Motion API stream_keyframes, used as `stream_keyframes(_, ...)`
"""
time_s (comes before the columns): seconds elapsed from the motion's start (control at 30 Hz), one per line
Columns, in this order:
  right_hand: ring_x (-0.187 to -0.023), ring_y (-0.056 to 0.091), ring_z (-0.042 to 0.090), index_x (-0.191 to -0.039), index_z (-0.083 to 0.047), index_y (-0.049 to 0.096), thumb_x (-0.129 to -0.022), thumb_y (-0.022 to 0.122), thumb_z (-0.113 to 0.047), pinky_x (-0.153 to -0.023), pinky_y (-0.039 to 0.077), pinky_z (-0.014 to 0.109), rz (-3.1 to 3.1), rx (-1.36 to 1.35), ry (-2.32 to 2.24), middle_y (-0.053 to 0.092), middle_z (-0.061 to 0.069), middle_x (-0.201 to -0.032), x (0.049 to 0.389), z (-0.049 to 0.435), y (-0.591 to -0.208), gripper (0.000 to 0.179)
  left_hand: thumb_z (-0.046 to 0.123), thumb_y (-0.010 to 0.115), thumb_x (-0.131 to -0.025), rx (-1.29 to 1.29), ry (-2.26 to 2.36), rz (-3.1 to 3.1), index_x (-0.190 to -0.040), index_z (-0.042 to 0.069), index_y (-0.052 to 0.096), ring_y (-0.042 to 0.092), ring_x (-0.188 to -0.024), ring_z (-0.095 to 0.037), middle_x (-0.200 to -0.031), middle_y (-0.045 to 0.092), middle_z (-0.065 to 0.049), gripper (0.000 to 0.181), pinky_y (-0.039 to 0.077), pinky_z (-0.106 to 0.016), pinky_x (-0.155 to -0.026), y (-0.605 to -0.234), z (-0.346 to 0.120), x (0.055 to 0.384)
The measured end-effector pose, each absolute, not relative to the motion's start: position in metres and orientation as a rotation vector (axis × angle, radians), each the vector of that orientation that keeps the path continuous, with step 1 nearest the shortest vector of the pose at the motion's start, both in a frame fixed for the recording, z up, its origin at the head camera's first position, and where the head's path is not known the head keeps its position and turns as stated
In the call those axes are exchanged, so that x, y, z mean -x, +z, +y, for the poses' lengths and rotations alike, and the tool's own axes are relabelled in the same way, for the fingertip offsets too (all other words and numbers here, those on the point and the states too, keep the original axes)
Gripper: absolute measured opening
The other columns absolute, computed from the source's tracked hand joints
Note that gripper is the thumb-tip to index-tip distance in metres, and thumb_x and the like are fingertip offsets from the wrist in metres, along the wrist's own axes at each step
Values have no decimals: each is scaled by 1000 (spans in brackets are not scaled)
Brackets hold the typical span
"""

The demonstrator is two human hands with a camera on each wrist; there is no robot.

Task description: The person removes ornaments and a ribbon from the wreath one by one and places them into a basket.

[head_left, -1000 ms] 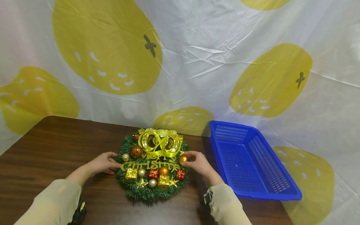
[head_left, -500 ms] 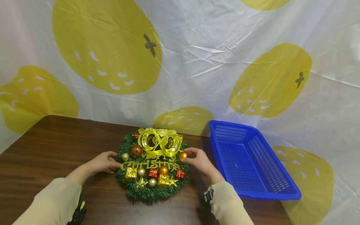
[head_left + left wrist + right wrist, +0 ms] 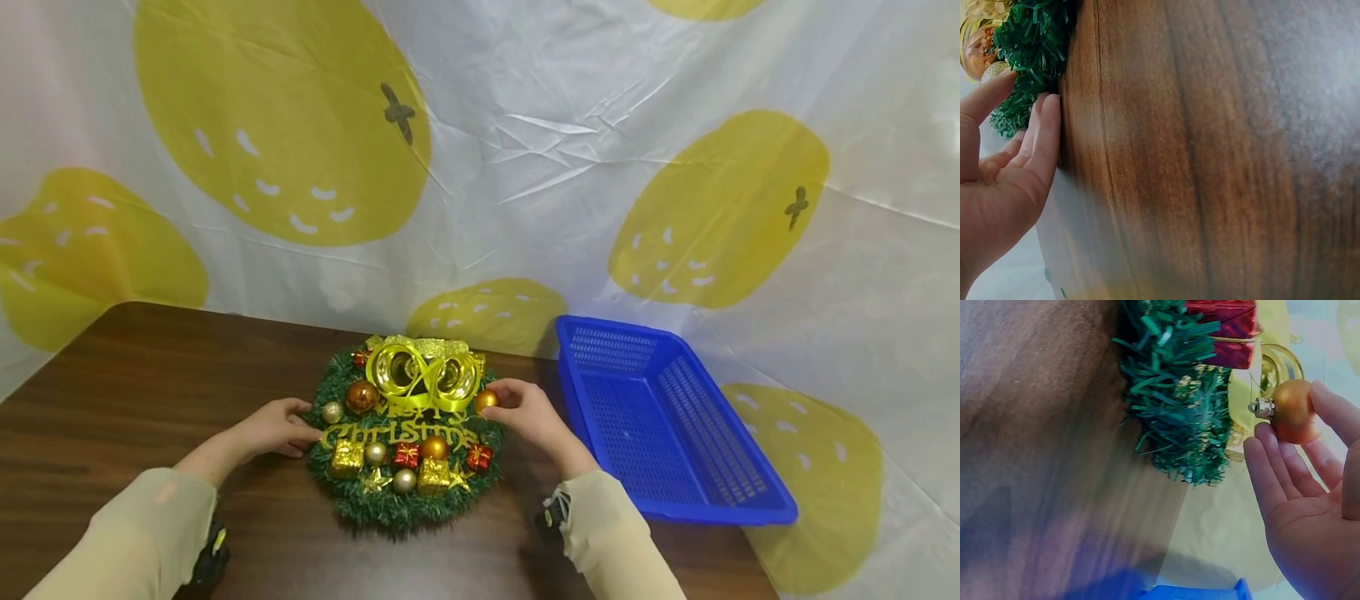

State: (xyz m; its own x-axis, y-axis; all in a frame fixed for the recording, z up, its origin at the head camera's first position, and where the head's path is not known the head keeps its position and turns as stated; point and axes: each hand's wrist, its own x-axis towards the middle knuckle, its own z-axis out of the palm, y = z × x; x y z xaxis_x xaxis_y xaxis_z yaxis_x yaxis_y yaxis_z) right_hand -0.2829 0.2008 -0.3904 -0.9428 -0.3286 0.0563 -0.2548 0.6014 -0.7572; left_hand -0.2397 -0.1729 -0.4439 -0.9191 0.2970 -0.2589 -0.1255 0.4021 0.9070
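Observation:
A green Christmas wreath (image 3: pixel 405 510) lies on the table, with gold bells (image 3: pixel 453 375), "Merry Christmas" lettering, small baubles and gift boxes on it. At its left edge, my left hand (image 3: pixel 276 427) holds the garland lightly; in the left wrist view the thumb (image 3: pixel 997 90) lies over the top and the fingers (image 3: pixel 1050 128) are at the outer side. My right hand (image 3: pixel 531 417) pinches a shiny orange bauble (image 3: pixel 1296 412) between thumb and fingers at the wreath's right side. The bauble's metal cap (image 3: pixel 1263 407) points toward the wreath in the right wrist view.
A blue plastic basket (image 3: pixel 566 367) with slotted walls stands to the right of the wreath, close to my right forearm. Brown wood-grain table (image 3: pixel 172 358) runs under everything. Behind it hangs a white cloth (image 3: pixel 517 217) printed with yellow fruit.
My right hand has shifted the orange bauble slightly away from me, toward the bells. The left hand has stayed at the wreath's left edge. The head view has tilted a little.

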Motion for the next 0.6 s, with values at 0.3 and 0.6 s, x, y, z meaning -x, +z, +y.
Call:
stream_keyframes(0.3, -94, 64, 24, -115, -2, 64, -82, 72, -15, -78, 55, 31, 2782, 487, -1242, 68, 13, -104, 282, 197, -371, 36, 13, 63, -89, -153, 1511, 2289, -136, -23, 18, 63, -92, -26, -111, 56, -34, 74, 58, -39, -77, -442, -173, 241)
stream_keyframes(0.6, -95, 64, 26, -114, 1, 63, -82, 71, -13, -77, 54, 26, 2737, 507, -1316, 68, 17, -104, 279, 197, -362, 36, 14, 63, -89, -155, 1502, 2294, -136, -23, 18, 63, -92, -26, -111, 57, -33, 74, 58, -38, -77, -444, -174, 241)
